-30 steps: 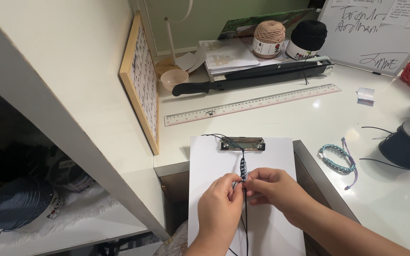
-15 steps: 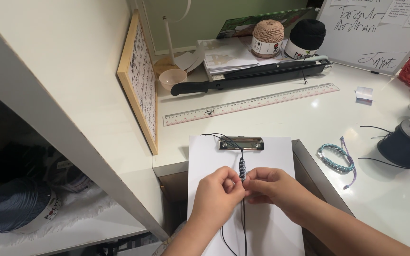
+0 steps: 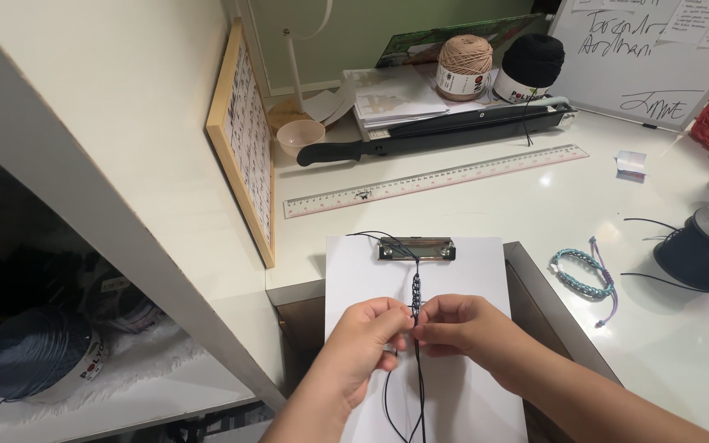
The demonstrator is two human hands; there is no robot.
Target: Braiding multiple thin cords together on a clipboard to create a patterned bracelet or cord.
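Observation:
A white clipboard lies in front of me, its metal clip pinning a dark knotted cord that runs down the middle of the board. My left hand and my right hand meet at the lower end of the knotted part, fingertips pinching the cord strands from either side. Loose black strands trail down between my wrists. More thin black cord loops out above the clip.
A finished teal and purple bracelet lies right of the board, with black cord spools beyond. A long ruler, a paper trimmer, two yarn balls, a whiteboard and a framed board surround the desk.
My hands have stayed pinched at the same spot on the cord, shifting only slightly. The view has drifted a little.

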